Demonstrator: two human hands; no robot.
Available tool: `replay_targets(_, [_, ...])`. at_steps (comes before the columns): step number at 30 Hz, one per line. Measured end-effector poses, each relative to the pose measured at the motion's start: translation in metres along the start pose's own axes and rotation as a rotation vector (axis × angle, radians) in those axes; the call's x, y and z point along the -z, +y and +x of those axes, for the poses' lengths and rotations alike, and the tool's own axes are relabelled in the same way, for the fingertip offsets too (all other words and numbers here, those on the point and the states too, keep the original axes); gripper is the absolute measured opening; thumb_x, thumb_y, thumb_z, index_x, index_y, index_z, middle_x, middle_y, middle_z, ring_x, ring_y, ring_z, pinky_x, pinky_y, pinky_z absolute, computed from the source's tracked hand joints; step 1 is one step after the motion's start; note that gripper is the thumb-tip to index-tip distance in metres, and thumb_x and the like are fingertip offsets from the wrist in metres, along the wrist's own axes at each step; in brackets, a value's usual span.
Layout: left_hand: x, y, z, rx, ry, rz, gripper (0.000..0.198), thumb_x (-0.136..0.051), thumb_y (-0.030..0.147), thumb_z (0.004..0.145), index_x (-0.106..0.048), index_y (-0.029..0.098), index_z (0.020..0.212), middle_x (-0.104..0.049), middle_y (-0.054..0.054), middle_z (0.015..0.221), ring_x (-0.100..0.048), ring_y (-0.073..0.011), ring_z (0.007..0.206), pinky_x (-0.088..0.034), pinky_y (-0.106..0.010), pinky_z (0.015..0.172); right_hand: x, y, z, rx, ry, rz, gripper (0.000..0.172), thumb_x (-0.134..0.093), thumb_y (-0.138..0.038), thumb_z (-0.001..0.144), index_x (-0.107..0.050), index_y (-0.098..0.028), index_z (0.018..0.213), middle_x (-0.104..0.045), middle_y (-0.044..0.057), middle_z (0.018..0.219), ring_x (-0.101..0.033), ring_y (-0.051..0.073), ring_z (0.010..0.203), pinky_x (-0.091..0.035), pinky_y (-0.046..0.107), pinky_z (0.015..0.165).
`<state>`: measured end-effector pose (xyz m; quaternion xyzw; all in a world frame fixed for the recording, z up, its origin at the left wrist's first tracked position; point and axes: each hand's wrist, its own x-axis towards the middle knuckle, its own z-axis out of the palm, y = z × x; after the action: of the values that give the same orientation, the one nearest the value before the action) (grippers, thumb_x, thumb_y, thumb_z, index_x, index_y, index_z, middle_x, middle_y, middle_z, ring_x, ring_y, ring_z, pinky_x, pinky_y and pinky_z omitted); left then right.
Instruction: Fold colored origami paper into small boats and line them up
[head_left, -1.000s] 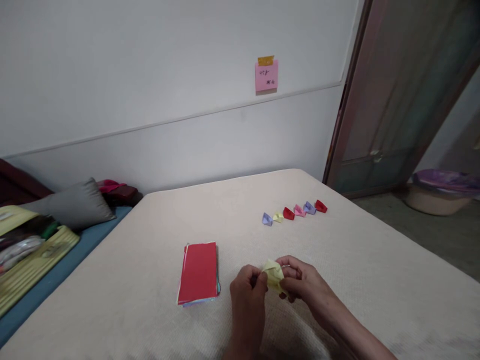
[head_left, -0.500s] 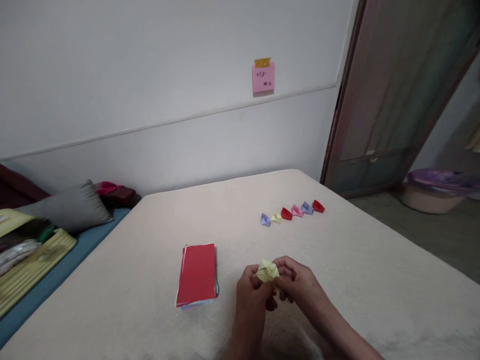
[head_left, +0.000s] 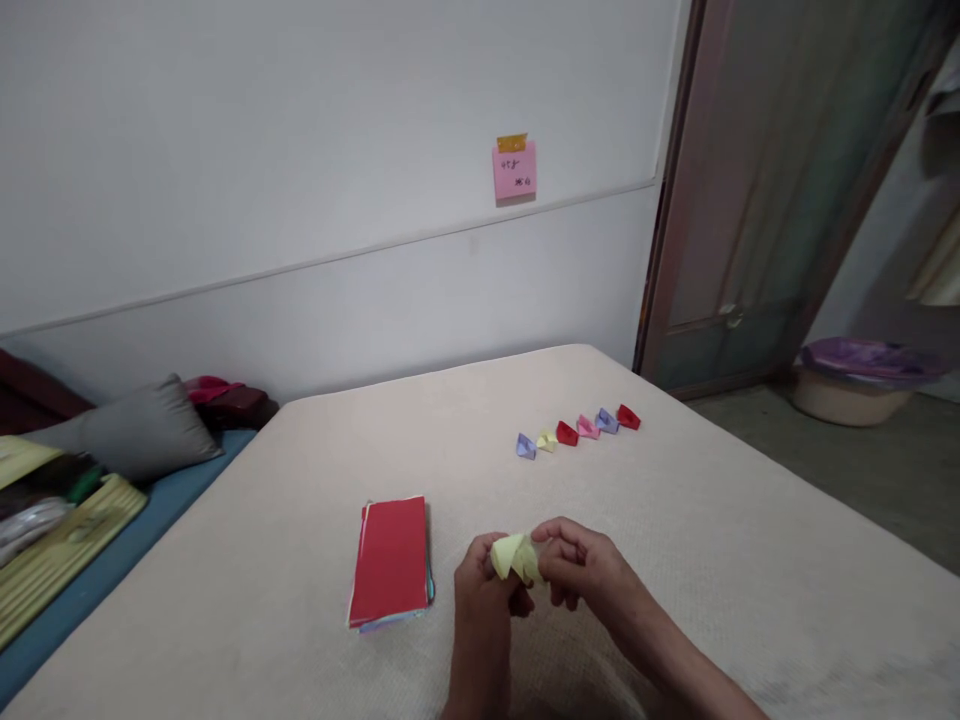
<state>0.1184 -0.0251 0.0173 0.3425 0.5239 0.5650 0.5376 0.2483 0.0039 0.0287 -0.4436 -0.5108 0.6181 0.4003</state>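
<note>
A pale yellow folded paper (head_left: 510, 554) is held between my two hands, above the cloth-covered surface. My left hand (head_left: 484, 590) grips it from the left, thumb at its lower edge. On the right side, the fingers of my right hand (head_left: 576, 562) pinch the paper's edge. Part of the paper is hidden behind the fingers. Farther back lies a row of several small folded paper boats: among them a lilac one (head_left: 526, 446), a yellow one (head_left: 547, 440), a pink one (head_left: 588, 427) and a red one (head_left: 628, 417).
Left of my hands lies a stack of coloured paper (head_left: 390, 560), red sheet on top. A pink note (head_left: 515, 172) is taped to the wall. At the far left are a grey cushion (head_left: 150, 430) and a woven basket (head_left: 75, 550); a tub (head_left: 851, 392) stands at right.
The yellow paper has turned and shows a different, more raised face. Both hands appear slightly farther left, and the whole view has shifted a little.
</note>
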Motion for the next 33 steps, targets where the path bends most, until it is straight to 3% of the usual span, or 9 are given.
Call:
replay_targets(11, [-0.004,0.002,-0.004,0.05,-0.065,0.019,0.017,-0.056,0.02,0.071,-0.057,0.012,0.086,-0.055,0.003,0.054,-0.042,-0.0068,0.043,-0.028,-0.02,0.043,-0.003,0.008,0.004,-0.008,0.045,-0.01,0.02,-0.055,-0.023,0.06,-0.053,-0.017,0.079,-0.053,-0.008,0.046,-0.05,0.01,0.04,-0.035,0.021,0.039])
replay_targets(16, [-0.005,0.003,-0.004,0.087,-0.078,-0.033,0.023,-0.054,0.013,0.065,-0.056,0.012,0.088,-0.058,0.001,0.055,-0.043,-0.0068,0.042,-0.027,-0.02,0.042,-0.002,0.014,0.007,0.036,0.07,-0.047,0.019,-0.052,-0.02,0.061,-0.054,-0.018,0.08,-0.053,-0.008,0.046,-0.049,0.009,0.039,-0.034,0.019,0.038])
replay_targets(26, [-0.005,0.008,-0.003,0.129,-0.131,-0.008,0.031,-0.055,0.013,0.06,-0.055,0.013,0.091,-0.059,0.002,0.052,-0.042,-0.0062,0.038,-0.024,-0.019,0.04,-0.002,0.004,0.003,-0.036,0.01,0.027,0.017,-0.054,-0.018,0.06,-0.056,-0.016,0.077,-0.055,-0.008,0.043,-0.047,0.008,0.037,-0.032,0.018,0.038])
replay_targets(33, [-0.006,0.008,-0.004,0.133,-0.139,-0.032,0.032,-0.055,0.013,0.059,-0.055,0.013,0.091,-0.06,0.001,0.053,-0.044,-0.0072,0.039,-0.027,-0.02,0.041,0.0,0.012,0.009,-0.071,-0.015,-0.003,0.018,-0.056,-0.021,0.056,-0.056,-0.017,0.073,-0.056,-0.006,0.043,-0.049,0.01,0.038,-0.032,0.02,0.037])
